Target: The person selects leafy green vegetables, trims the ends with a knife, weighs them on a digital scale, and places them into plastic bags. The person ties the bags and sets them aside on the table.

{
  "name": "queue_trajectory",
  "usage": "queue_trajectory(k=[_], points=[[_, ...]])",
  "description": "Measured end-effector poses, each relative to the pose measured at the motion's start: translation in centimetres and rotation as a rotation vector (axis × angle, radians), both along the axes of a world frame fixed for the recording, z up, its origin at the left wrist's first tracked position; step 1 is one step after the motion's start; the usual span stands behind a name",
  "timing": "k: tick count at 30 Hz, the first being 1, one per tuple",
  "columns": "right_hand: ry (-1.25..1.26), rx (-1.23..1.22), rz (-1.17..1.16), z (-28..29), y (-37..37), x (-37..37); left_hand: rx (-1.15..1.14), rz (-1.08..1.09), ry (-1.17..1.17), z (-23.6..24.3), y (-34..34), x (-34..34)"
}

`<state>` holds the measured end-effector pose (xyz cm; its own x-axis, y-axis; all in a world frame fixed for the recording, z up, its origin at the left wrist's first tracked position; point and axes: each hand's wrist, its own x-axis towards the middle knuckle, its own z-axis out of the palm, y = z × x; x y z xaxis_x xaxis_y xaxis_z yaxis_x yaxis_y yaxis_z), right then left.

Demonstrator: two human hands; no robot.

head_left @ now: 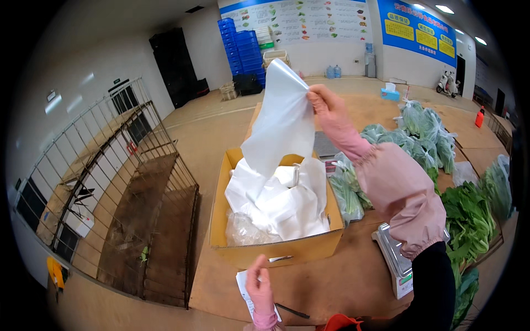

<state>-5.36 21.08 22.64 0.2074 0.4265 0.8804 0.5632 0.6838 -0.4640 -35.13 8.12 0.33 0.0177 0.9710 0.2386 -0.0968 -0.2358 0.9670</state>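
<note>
One cardboard box (276, 251), white bags (281, 204) inside

White walls, blue posters (417, 30), stacked blue crates (243, 49), wire cage trolley (138, 182), ceiling lights (444, 9).

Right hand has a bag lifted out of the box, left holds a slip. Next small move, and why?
Probably bring the left hand up to the white plastic bag. The right hand pinches only its top edge above the cardboard box, so it hangs flat and unopened; the left holds a paper slip.
</note>
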Motion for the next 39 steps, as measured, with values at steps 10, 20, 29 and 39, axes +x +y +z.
queue_trajectory(k=[10,20,29,39], points=[[0.131,-0.137,-0.027,-5.8,-21.0,0.6,-0.047,-0.408,-0.198,6.3,-4.6,8.7],[0.102,-0.683,-0.401,-17.2,-33.9,5.8,-0.175,-0.221,-0.051,2.2,-16.7,13.3],[0.4,-1.009,0.116,-24.5,-44.7,2.1,-0.219,-0.195,-0.105,-3.6,-27.6,15.0],[0.275,-0.924,0.022,-24.8,-50.1,0.6,-0.051,-0.346,0.095,-4.1,-29.8,16.8]])
